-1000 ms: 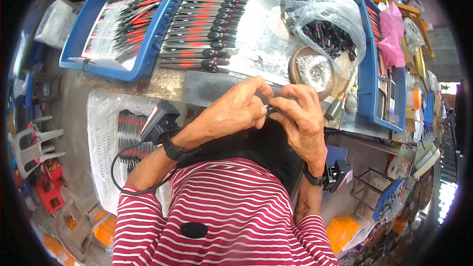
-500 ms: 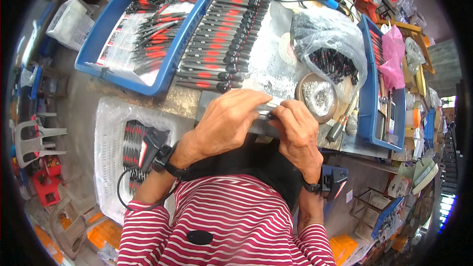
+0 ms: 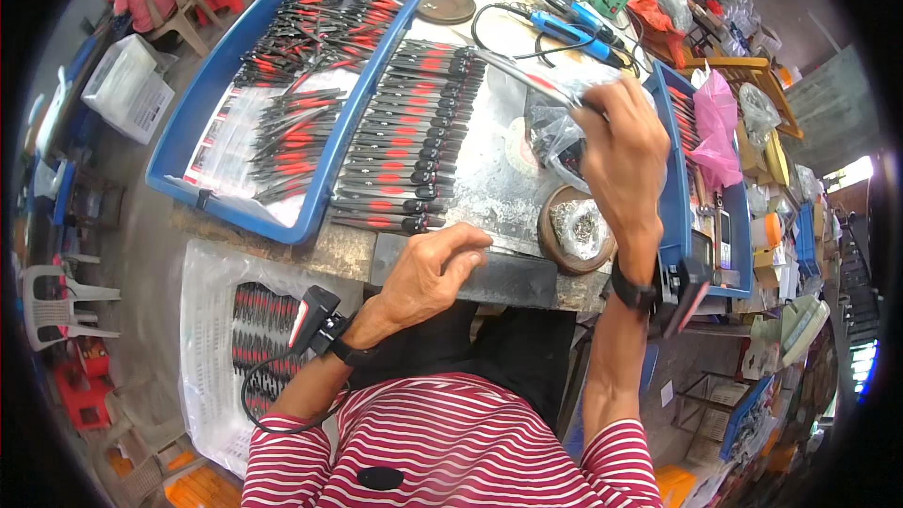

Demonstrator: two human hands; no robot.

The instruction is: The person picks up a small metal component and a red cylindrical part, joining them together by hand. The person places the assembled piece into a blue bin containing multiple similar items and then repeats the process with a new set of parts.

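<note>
right hand point(image 3: 625, 146), upper right, pinches slim red-marked tool point(image 3: 534, 79) jutting up-left; left hand point(image 3: 428, 273), centre, half-open, empty.

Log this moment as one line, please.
left hand: thumb and forefinger apart, near table's front edge | right hand: holding red-and-grey pen-like tool | nearby: row of similar tools beside blue tray

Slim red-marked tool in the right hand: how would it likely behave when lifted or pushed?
The slim tool seems stiff, jutting straight from the right hand. It's probably light, being so thin. Its narrow shape might roll if nudged.
</note>
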